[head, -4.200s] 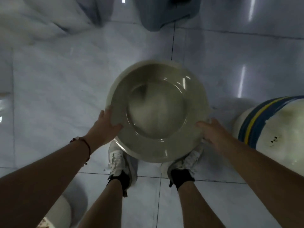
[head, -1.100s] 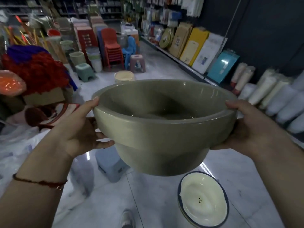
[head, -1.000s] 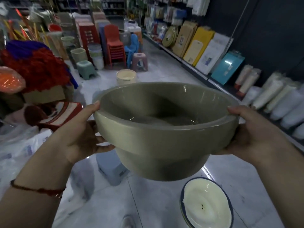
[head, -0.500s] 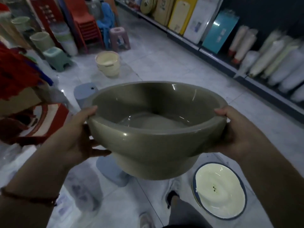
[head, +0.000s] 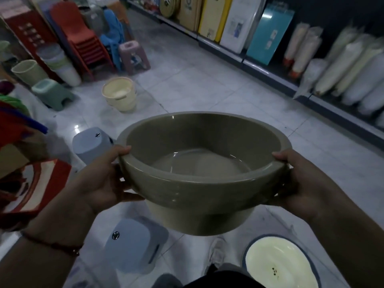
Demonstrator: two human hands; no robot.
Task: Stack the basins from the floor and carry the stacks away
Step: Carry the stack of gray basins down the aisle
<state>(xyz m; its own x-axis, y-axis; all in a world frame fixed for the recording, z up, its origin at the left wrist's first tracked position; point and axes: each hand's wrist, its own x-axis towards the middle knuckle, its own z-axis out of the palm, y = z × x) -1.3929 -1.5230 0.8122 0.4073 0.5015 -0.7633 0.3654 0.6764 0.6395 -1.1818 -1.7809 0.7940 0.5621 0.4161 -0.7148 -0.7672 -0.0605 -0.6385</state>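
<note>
At left of centre, the left hand [head: 101, 179] grips the rim of an olive-green basin [head: 199, 183], thumb over the edge, fingers curled beneath. The basin fills the middle of the frame, held upright above the tiled floor [head: 207, 86]. At right, the right hand [head: 299, 179] grips the opposite rim likewise; a cream basin with a blue rim [head: 278, 265] lies on the floor at lower right.

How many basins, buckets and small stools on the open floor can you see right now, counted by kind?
Basins: 2, the olive basin held by the left hand and right hand, and the cream basin on the floor.
Cream buckets: 1.
Small stools: 4, two blue, one green, one pink.
Total: 7.
</note>
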